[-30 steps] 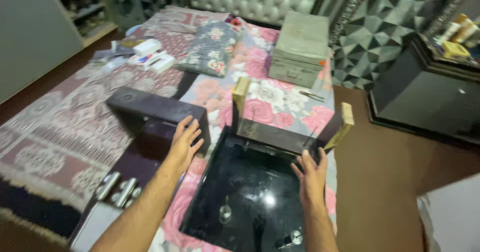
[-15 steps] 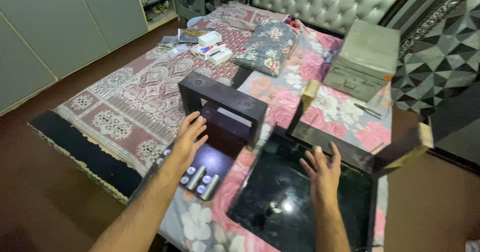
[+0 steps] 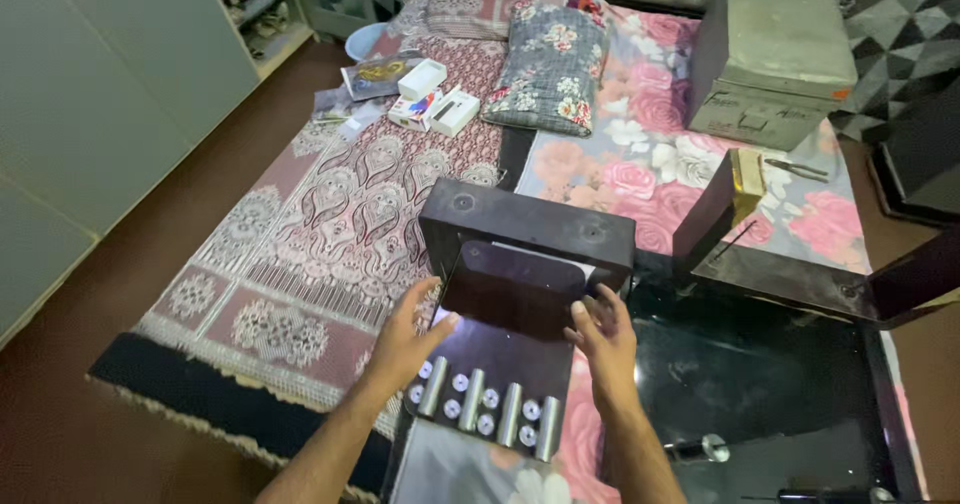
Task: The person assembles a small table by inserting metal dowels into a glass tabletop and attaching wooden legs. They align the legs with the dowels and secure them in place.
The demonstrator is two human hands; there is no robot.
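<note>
A dark glossy box-shaped frame piece (image 3: pixel 527 254) stands on the bedding in front of me, with a row of several short metal cylinders (image 3: pixel 490 414) on its near panel. My left hand (image 3: pixel 405 336) reaches to its left edge, fingers spread, touching or almost touching it. My right hand (image 3: pixel 601 336) is at its right side, fingers curled near the edge. Neither hand clearly grips anything. To the right lies a large black glossy panel (image 3: pixel 760 364).
A grey metal trunk (image 3: pixel 770 54) sits at the far right on floral bedding. A patterned pillow (image 3: pixel 550 69) and small white boxes (image 3: pixel 435 99) lie farther back. A second dark frame piece with a gold corner (image 3: pixel 745 189) stands right. Patterned rug (image 3: pixel 330 234) on the left.
My view has swung left and closer. My right hand has moved from the black glossy panel over to the dark frame piece, joining my left hand there.
</note>
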